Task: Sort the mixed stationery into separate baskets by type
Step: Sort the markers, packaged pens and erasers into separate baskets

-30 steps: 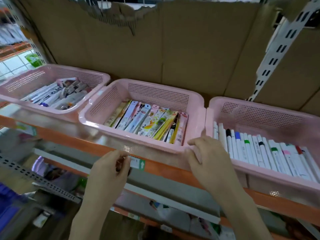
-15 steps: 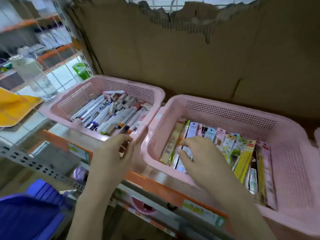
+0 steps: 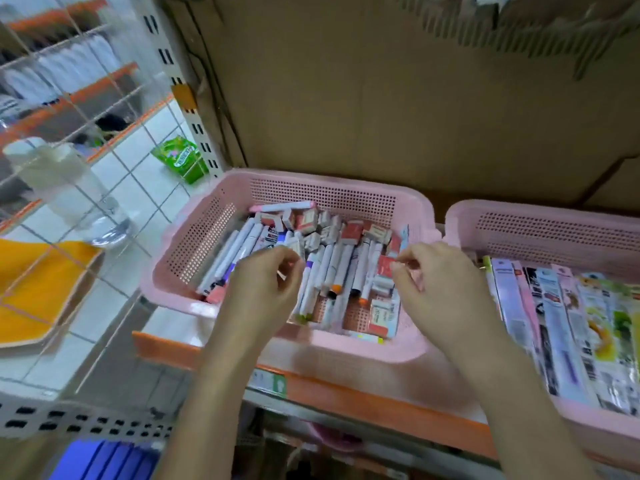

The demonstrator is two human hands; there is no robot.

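A pink basket (image 3: 412, 209) on the shelf holds a mix of white markers (image 3: 341, 268) and small red and white eraser boxes (image 3: 306, 220). To its right, a second pink basket (image 3: 554, 223) holds flat packaged items (image 3: 561, 320) laid side by side. Both my hands hover over the mixed basket. My left hand (image 3: 266, 285) is above the markers with loosely curled fingers and nothing visibly in it. My right hand (image 3: 436, 271) has its fingertips drawn together right beside a red eraser box (image 3: 383, 266); whether it pinches the box is unclear.
The baskets stand on an orange-edged shelf (image 3: 346, 389) backed by cardboard (image 3: 381, 98). Left of the upright post lie a green packet (image 3: 183, 161), a clear plastic bottle (image 3: 65, 188) and a yellow tray (image 3: 34, 292). A blue crate (image 3: 104, 459) sits below.
My view has swung left from the packaged-item basket to the mixed basket. Both hands moved up from the shelf's front edge and now hang over the markers and erasers.
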